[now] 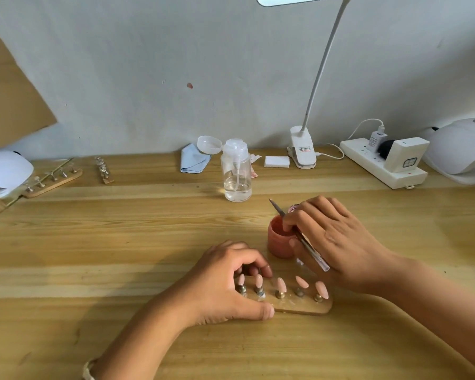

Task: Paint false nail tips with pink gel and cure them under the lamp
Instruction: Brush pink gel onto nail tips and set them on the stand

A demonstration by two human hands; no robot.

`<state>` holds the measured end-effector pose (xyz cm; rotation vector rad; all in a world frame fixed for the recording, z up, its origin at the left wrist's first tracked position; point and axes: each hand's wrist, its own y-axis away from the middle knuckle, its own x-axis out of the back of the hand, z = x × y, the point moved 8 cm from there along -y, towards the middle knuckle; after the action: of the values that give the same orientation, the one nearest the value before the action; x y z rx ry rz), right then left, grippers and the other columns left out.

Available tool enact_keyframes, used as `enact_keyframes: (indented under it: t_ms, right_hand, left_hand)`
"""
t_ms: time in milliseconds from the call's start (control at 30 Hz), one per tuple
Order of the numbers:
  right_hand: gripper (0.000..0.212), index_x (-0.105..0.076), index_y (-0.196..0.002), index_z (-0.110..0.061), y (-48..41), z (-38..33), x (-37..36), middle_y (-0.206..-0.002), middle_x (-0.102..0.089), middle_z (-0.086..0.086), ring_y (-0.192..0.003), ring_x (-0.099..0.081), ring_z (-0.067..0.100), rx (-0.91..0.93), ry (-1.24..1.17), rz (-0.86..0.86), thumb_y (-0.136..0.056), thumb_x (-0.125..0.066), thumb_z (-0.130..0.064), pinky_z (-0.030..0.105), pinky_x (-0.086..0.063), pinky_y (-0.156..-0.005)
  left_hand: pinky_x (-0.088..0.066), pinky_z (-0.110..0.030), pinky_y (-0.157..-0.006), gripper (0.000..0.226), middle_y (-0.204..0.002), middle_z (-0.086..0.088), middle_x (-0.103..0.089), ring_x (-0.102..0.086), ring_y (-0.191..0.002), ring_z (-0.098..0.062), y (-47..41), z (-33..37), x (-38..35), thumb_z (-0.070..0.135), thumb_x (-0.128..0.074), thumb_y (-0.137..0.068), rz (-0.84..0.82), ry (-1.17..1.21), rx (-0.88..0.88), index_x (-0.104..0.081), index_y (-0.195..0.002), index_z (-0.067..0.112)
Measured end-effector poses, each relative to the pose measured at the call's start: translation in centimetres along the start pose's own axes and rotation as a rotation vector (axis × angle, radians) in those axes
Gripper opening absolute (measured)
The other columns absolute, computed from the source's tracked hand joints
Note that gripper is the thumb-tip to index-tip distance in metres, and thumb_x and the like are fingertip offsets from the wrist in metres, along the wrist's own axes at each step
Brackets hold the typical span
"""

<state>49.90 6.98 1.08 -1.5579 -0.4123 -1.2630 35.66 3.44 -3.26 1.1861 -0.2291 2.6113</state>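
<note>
Gripping the left end of the wooden holder (299, 307) at lower centre, the left hand (225, 286) curls its fingers over the far edge and sets its thumb on the near edge. Five nail tips (280, 284) stand on small metal pegs in a row running left to right along it. All look pale pink, though whether wet or cured I cannot tell. Just above the holder's right half sits the open pink gel jar (279, 242). The right hand (337, 242) rests its fingertips at the jar's mouth and holds a slim brush (313, 252) tucked between its fingers, long axis slanting from upper left to lower right; which end bears the bristles is unclear. So the tips lie just below and left of that hand — the nearer one for painting. A white curing lamp (461, 152) sits at the right edge — well apart from the holder.
</note>
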Motion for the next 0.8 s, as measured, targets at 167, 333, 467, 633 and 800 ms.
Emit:
enact_keyframes:
  t_ms: [167,333,467,633,800]
  right_hand:
    - [0.032,-0.062,-0.112,-0.011,0.1,0.6,0.1,-0.106,-0.061,0.002,-0.098,-0.053,0.027,0.001,0.024,-0.043,-0.084,-0.068,-0.024,0.038,-0.043,-0.087]
    - [0.038,-0.065,-0.117,-0.013,0.3,0.4,0.4,-0.107,-0.062,0.001,-0.101,-0.049,0.024,0.004,0.027,-0.029,-0.081,-0.060,-0.023,0.034,-0.038,-0.087]
    - [0.050,-0.065,-0.120,-0.014,0.4,0.8,0.8,-0.107,-0.063,0.001,-0.103,-0.048,0.023,-0.019,0.020,0.003,-0.071,-0.070,-0.007,0.033,-0.038,-0.087]
    - [0.051,-0.065,-0.118,-0.012,0.8,1.5,2.2,-0.105,-0.062,0.001,-0.101,-0.048,0.024,-0.078,-0.009,0.076,-0.069,-0.061,0.002,0.033,-0.039,-0.085]
    - [0.037,-0.068,-0.113,-0.011,2.9,2.4,3.8,-0.096,-0.059,-0.002,-0.095,-0.048,0.021,-0.206,-0.080,0.133,-0.080,-0.054,-0.003,0.034,-0.040,-0.083]
  left_hand:
    - [-0.043,-0.019,-0.073,0.043,-0.091,0.023,-0.056,-0.048,-0.087,-0.005,0.0,0.1,0.0,0.048,-0.087,-0.059,-0.007,0.013,0.010,-0.068,-0.096,0.037]
    - [-0.043,-0.020,-0.076,0.041,-0.086,0.022,-0.055,-0.048,-0.088,-0.004,0.0,0.2,0.1,0.041,-0.090,-0.063,-0.004,0.011,0.015,-0.068,-0.096,0.035]
    - [-0.044,-0.024,-0.078,0.041,-0.086,0.023,-0.054,-0.048,-0.089,-0.005,0.1,0.2,0.1,0.042,-0.090,-0.062,-0.005,0.015,0.023,-0.068,-0.097,0.036]
    - [-0.045,-0.025,-0.079,0.041,-0.089,0.025,-0.055,-0.049,-0.089,-0.005,0.1,0.4,0.2,0.042,-0.090,-0.063,0.002,0.020,0.016,-0.069,-0.097,0.036]
    - [-0.044,-0.022,-0.077,0.041,-0.092,0.020,-0.058,-0.050,-0.091,-0.007,0.1,1.4,0.1,0.042,-0.090,-0.059,-0.003,0.024,-0.028,-0.070,-0.094,0.033]
